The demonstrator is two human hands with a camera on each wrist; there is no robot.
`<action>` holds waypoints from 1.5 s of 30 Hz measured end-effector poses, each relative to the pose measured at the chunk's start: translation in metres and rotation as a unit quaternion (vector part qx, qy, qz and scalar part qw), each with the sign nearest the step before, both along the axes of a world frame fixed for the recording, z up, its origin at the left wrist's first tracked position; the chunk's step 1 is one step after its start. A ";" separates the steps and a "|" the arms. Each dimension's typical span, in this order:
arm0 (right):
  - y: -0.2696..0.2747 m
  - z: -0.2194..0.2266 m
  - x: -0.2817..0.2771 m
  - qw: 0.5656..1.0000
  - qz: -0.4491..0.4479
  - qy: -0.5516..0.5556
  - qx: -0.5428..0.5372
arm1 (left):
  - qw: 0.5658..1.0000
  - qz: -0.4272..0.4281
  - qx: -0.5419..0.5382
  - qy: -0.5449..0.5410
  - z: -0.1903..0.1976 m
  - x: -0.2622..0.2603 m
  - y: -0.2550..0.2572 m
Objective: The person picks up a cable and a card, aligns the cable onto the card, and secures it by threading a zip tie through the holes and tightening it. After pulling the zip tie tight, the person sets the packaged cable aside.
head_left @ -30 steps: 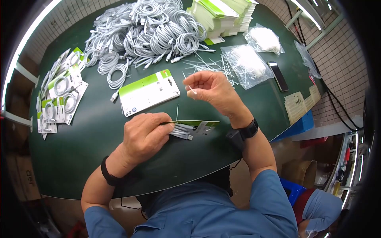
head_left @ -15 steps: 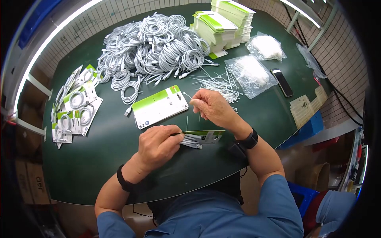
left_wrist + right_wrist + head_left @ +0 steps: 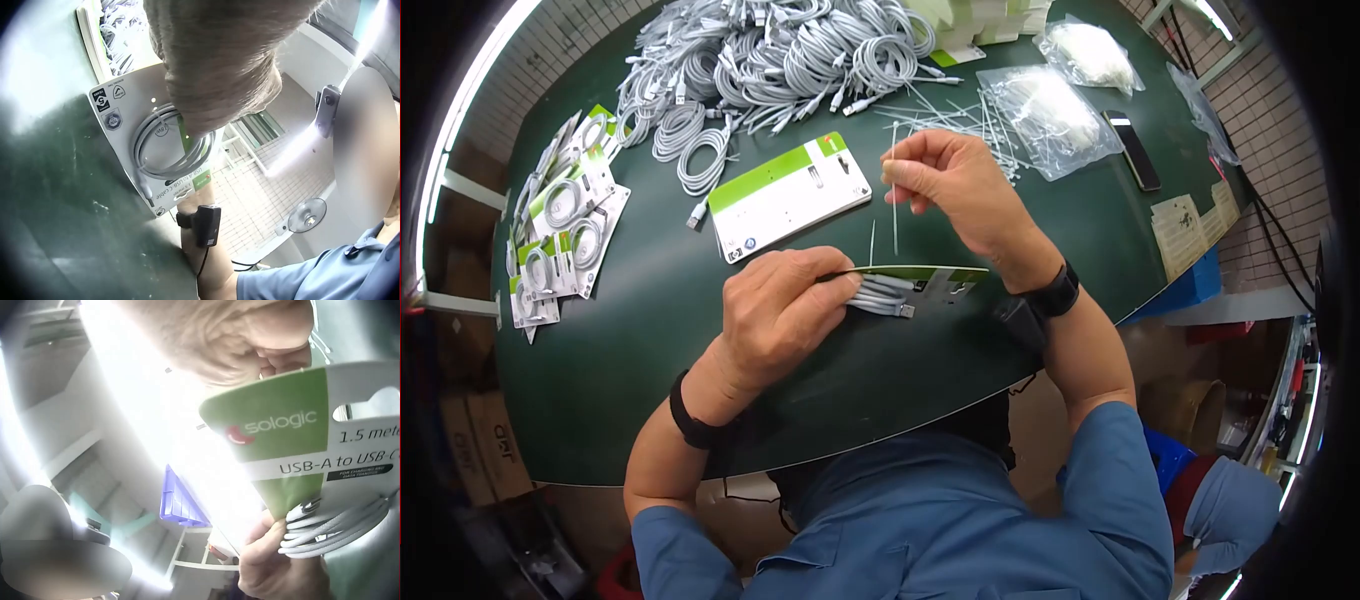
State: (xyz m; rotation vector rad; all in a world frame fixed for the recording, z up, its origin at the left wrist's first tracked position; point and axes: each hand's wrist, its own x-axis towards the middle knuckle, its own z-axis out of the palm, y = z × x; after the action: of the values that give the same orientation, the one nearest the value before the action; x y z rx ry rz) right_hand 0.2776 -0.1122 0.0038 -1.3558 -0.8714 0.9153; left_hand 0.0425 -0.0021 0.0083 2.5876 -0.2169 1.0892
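Observation:
My left hand [image 3: 785,310] grips a white and green cardboard card [image 3: 115,134] by its edge, together with a coiled grey USB cable [image 3: 139,145] lying against the card's printed face. The card stands on edge above the table in the head view. A thin white cable tie [image 3: 873,240] pokes out from its back, near my left fingers. Beyond the card, my right hand [image 3: 965,190] pinches another white cable tie [image 3: 895,228] between thumb and fingers, its length hanging nearly vertical. In the right wrist view the card's printed front [image 3: 294,425] faces the camera.
A stack of blank-faced cards [image 3: 790,195] lies ahead. Behind it rises a heap of coiled grey cables [image 3: 800,60]. Loose ties [image 3: 960,120], bags of ties [image 3: 1050,120] and a phone [image 3: 1133,150] are at right. Finished-looking carded cables [image 3: 565,210] pile up at left.
The tie in my right hand has swung from slanting up left to hanging nearly vertical. My left hand keeps its grip on the card and cable. The head view has shifted.

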 end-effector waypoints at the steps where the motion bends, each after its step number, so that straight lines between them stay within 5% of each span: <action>1: 0.000 -0.001 -0.001 1.000 0.000 0.007 -0.004 | 1.000 0.000 -0.004 0.007 -0.001 0.000 0.000; 16: 0.006 -0.017 -0.007 0.988 0.034 0.142 -0.050 | 1.000 0.012 -0.003 -0.010 -0.004 0.001 0.000; 33: 0.008 -0.023 -0.013 0.986 0.083 0.123 -0.075 | 0.999 0.028 -0.006 -0.025 -0.007 0.004 -0.002; 45: 0.001 -0.004 -0.014 0.962 0.257 0.094 -0.012 | 0.999 0.045 0.025 0.006 0.005 0.003 -0.009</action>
State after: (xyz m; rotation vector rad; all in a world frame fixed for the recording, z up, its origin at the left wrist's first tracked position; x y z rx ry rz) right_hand 0.2633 -0.1113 -0.0004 -1.0533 -1.0882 1.4325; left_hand 0.0451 -0.0113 0.0129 2.6708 -0.1264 1.1118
